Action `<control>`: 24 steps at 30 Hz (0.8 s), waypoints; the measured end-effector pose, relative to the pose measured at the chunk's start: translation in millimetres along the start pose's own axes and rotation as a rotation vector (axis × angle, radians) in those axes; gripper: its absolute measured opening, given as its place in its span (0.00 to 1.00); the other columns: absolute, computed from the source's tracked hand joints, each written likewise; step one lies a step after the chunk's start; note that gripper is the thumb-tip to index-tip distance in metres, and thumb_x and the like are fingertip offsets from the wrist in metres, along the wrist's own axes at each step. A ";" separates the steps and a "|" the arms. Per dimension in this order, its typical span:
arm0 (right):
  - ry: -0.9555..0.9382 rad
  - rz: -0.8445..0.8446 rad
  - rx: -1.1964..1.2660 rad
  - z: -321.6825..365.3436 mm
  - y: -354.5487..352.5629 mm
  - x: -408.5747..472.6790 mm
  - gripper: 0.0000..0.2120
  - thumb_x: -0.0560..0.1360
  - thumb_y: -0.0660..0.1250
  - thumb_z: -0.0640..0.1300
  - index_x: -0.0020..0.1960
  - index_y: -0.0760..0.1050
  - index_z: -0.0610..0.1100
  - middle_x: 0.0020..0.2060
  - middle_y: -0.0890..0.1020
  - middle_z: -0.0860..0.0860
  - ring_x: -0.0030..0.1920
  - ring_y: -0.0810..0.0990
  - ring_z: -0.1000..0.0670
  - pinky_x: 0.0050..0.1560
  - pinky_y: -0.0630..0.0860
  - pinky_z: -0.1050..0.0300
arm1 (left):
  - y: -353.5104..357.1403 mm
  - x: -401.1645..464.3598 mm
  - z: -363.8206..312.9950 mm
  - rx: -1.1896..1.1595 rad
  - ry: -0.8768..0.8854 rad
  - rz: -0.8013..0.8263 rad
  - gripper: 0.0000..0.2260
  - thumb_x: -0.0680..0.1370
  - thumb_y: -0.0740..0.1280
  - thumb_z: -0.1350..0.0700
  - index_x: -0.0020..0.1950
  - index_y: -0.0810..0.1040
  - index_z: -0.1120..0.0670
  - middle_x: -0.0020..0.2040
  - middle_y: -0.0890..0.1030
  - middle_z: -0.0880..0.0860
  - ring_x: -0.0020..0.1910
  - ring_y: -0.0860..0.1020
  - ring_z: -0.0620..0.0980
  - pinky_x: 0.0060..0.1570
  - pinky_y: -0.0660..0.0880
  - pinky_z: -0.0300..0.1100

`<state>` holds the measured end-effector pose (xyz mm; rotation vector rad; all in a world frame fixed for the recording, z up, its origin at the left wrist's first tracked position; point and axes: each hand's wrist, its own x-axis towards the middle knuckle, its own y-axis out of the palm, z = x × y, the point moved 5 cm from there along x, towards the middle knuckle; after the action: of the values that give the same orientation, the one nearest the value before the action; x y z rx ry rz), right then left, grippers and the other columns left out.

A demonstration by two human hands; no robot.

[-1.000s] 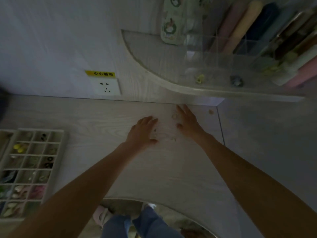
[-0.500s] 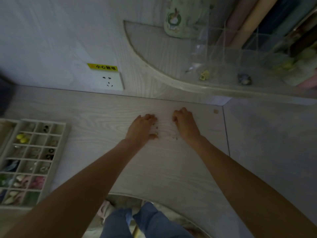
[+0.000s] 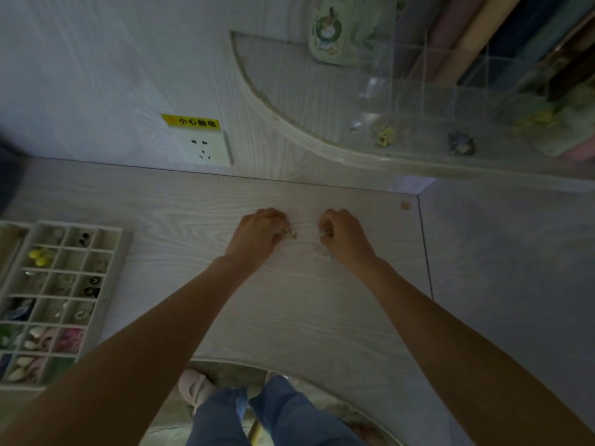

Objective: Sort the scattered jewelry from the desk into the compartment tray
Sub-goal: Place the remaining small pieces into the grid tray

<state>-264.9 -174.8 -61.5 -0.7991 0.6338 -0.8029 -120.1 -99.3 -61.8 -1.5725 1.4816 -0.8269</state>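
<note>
Nearest the camera, the person's legs in blue jeans point(image 3: 225, 416) and a pale slipper point(image 3: 192, 386) show below the curved front edge of the desk point(image 3: 289, 317); both forearms reach forward over the pale wood-grain top.

At the left edge the compartment tray point(image 3: 124, 252) lies on the desk, cut off by the frame on its left and lower sides. Its cells hold small items: a yellow pair point(image 3: 40, 257) near the top left, dark pieces, pink and white ones lower down. The dim light blurs most of them beyond telling what they are.

Farther out, mid-desk, the two hands sit close together but apart, knuckles up, fingers curled under. The left hand point(image 3: 257, 235) pinches small gold-coloured jewelry point(image 3: 289, 232) at its fingertips, just above the desk. The right hand point(image 3: 343, 235) is curled the same way with something small glinting at its fingertips, probably another piece, though it is too small and shadowed to be sure. A faint speck point(image 3: 330, 255) lies on the desk beside the right wrist.

Beyond, a wall socket point(image 3: 206, 149) under a yellow label point(image 3: 191, 121) sits on the back panel. To the right, a curved shelf point(image 3: 289, 123) carries a clear organiser point(image 3: 418, 91) holding blurred trinkets and rolled tubes, cut off by the frame.
</note>
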 end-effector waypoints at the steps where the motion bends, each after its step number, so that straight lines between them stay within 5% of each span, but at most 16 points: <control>1: 0.015 -0.005 0.040 -0.8 -0.9 -0.4 0.09 0.69 0.65 0.31 0.49 0.77 0.37 0.47 0.76 0.41 0.45 0.76 0.46 0.42 0.66 0.67 | -0.9 1.5 -1.3 0.023 -0.014 -0.009 0.09 0.76 0.66 0.58 0.55 0.80 0.56 0.61 0.77 0.52 0.58 0.74 0.55 0.57 0.69 0.48; 4: 0.105 -0.018 0.179 -7.8 -3.0 -0.5 0.10 0.69 0.66 0.30 0.48 0.79 0.38 0.46 0.80 0.45 0.45 0.78 0.50 0.42 0.67 0.72 | -1.5 6.0 -5.5 0.051 -0.073 -0.026 0.09 0.77 0.66 0.56 0.55 0.79 0.54 0.60 0.74 0.52 0.58 0.71 0.54 0.54 0.66 0.47; 7: 0.253 -0.046 0.371 -17.9 -4.8 0.7 0.09 0.69 0.66 0.32 0.44 0.80 0.42 0.40 0.81 0.52 0.41 0.78 0.56 0.47 0.73 0.65 | 0.1 8.7 -6.2 0.015 -0.135 -0.031 0.07 0.77 0.65 0.57 0.53 0.79 0.56 0.57 0.73 0.53 0.56 0.71 0.54 0.54 0.66 0.47; 10: 0.418 -0.089 0.778 -21.1 -9.0 -3.0 0.08 0.71 0.64 0.28 0.42 0.79 0.38 0.33 0.79 0.49 0.32 0.77 0.60 0.35 0.75 0.66 | 1.8 9.7 -2.1 -0.099 -0.191 -0.020 0.05 0.75 0.67 0.61 0.50 0.77 0.60 0.51 0.75 0.57 0.52 0.73 0.56 0.51 0.70 0.47; 17: 0.675 -0.058 1.440 -13.9 -15.2 -12.5 0.13 0.74 0.55 0.27 0.39 0.76 0.36 0.35 0.76 0.45 0.36 0.75 0.51 0.31 0.77 0.68 | -6.4 -1.6 2.6 -0.785 -0.593 -0.165 0.04 0.73 0.68 0.66 0.43 0.76 0.58 0.39 0.78 0.51 0.40 0.78 0.46 0.37 0.72 0.32; 20: 0.676 -0.010 1.576 -5.4 -14.9 -13.8 0.12 0.74 0.56 0.27 0.41 0.76 0.35 0.36 0.76 0.44 0.38 0.76 0.51 0.34 0.79 0.66 | -6.1 -4.5 -15.7 -1.259 -0.709 -0.069 0.05 0.76 0.63 0.69 0.47 0.76 0.61 0.38 0.78 0.55 0.29 0.79 0.40 0.32 0.75 0.28; 24: 0.599 0.069 1.604 12.8 -16.3 -14.3 0.11 0.74 0.57 0.25 0.42 0.76 0.35 0.35 0.77 0.44 0.36 0.78 0.52 0.36 0.79 0.66 | -13.0 -7.7 -32.5 -1.415 -0.720 0.064 0.13 0.78 0.54 0.69 0.45 0.78 0.61 0.36 0.75 0.54 0.32 0.75 0.45 0.32 0.73 0.32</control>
<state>-269.2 -165.5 -38.5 0.9455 0.3331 -1.1674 -143.4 -95.5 -34.8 -2.3275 1.5101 1.0615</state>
